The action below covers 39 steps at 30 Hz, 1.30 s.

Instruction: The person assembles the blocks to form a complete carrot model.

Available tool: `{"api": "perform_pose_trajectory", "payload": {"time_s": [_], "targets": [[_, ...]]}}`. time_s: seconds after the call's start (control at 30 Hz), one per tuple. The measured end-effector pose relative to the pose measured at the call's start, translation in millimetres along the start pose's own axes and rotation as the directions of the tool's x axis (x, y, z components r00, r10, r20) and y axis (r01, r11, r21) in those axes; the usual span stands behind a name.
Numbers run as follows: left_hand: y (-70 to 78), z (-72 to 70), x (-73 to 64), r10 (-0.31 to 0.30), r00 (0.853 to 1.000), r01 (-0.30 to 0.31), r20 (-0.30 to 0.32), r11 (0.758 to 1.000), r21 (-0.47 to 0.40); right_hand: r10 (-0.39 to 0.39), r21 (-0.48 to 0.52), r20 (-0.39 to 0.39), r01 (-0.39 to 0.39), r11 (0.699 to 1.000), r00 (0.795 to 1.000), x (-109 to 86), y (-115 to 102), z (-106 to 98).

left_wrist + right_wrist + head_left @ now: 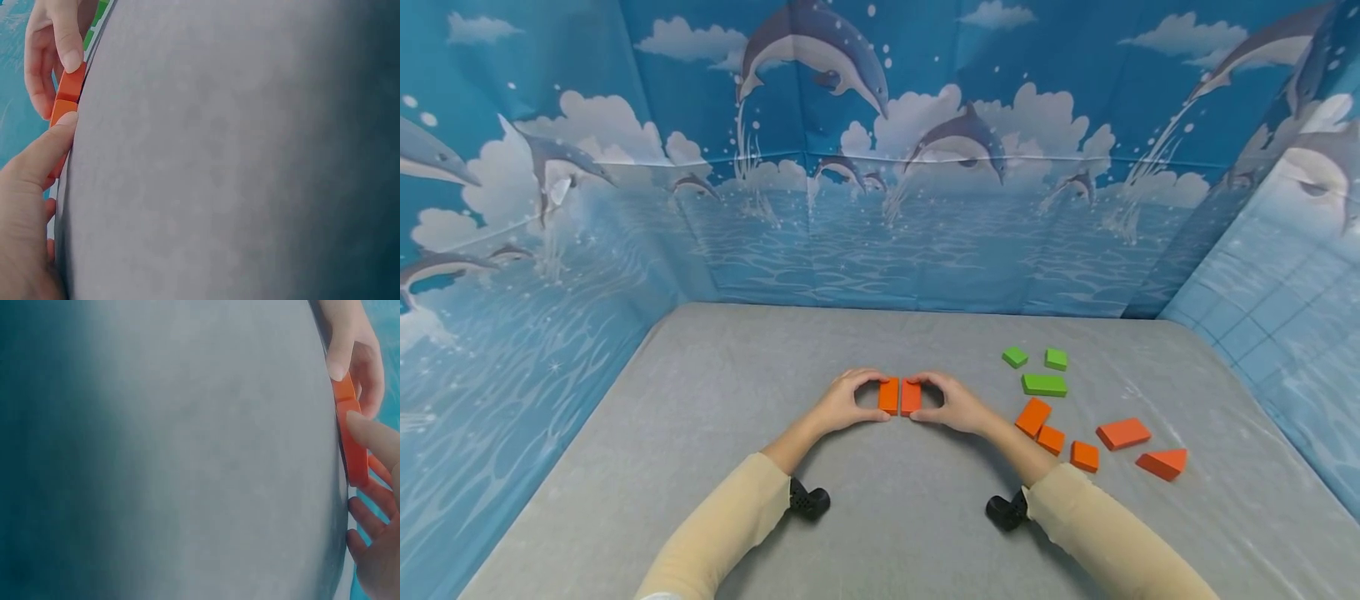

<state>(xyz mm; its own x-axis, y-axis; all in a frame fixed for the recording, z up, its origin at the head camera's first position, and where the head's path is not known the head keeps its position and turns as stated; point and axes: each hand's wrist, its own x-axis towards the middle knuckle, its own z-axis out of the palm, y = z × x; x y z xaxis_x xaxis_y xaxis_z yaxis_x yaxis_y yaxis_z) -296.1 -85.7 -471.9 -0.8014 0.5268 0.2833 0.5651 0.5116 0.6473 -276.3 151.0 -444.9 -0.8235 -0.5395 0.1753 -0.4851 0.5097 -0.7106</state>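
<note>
Two orange rectangular blocks lie side by side on the grey table, close together, with a thin gap between them in the head view. My left hand pinches the left orange block between thumb and fingers at its near and far ends. In the same way, my right hand pinches the right block, which looks slightly redder. The left wrist view shows my left thumb on the left block. In the right wrist view my right thumb presses the right block.
Right of my hands lie several green blocks. Nearer, beside my right forearm, are several orange blocks, a red-orange rectangular block and a red-orange triangular block. A dolphin-print curtain borders the grey table.
</note>
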Motion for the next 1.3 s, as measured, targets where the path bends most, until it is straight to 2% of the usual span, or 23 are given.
{"api": "perform_pose_trajectory", "payload": {"time_s": [0.4,0.67,0.77,0.87,0.97,1.03,1.1,1.3], "targets": [[1.1,-0.9,0.1,0.002,1.0,-0.003,-0.01,1.0,-0.014,0.015,0.019,0.009,-0.015,1.0,1.0,3.0,0,3],[1.3,-1.2,-0.1,0.006,1.0,-0.006,-0.011,1.0,-0.005,-0.006,0.001,0.008,0.006,1.0,1.0,1.9,0,3],[1.8,-1.3,-0.3,0.005,1.0,-0.005,-0.008,1.0,-0.008,-0.018,0.015,-0.016,0.019,1.0,1.0,-2.3,-2,1],[2.3,-1.6,-0.6,0.0,1.0,0.0,-0.004,1.0,-0.011,-0.003,0.032,-0.066,0.005,0.999,0.998,-12.1,-10,-7],[2.7,-1.6,-1.1,-0.004,1.0,0.004,-0.004,1.0,-0.013,0.052,0.012,-0.117,-0.051,0.999,0.992,-27.5,-11,-19],[2.3,-1.1,-1.3,-0.002,1.0,0.002,-0.007,1.0,-0.01,0.067,-0.028,-0.158,-0.072,0.997,0.985,-39.7,-3,-26],[2.0,-0.7,-1.8,0.0,1.0,0.0,-0.009,1.0,-0.005,0.088,-0.06,-0.205,-0.103,0.993,0.975,-54.1,0,-35],[0.8,-0.8,-2.4,0.009,1.0,-0.009,-0.016,1.0,-0.003,0.065,-0.163,-0.348,-0.128,0.978,0.935,-93.8,14,-52]]}}
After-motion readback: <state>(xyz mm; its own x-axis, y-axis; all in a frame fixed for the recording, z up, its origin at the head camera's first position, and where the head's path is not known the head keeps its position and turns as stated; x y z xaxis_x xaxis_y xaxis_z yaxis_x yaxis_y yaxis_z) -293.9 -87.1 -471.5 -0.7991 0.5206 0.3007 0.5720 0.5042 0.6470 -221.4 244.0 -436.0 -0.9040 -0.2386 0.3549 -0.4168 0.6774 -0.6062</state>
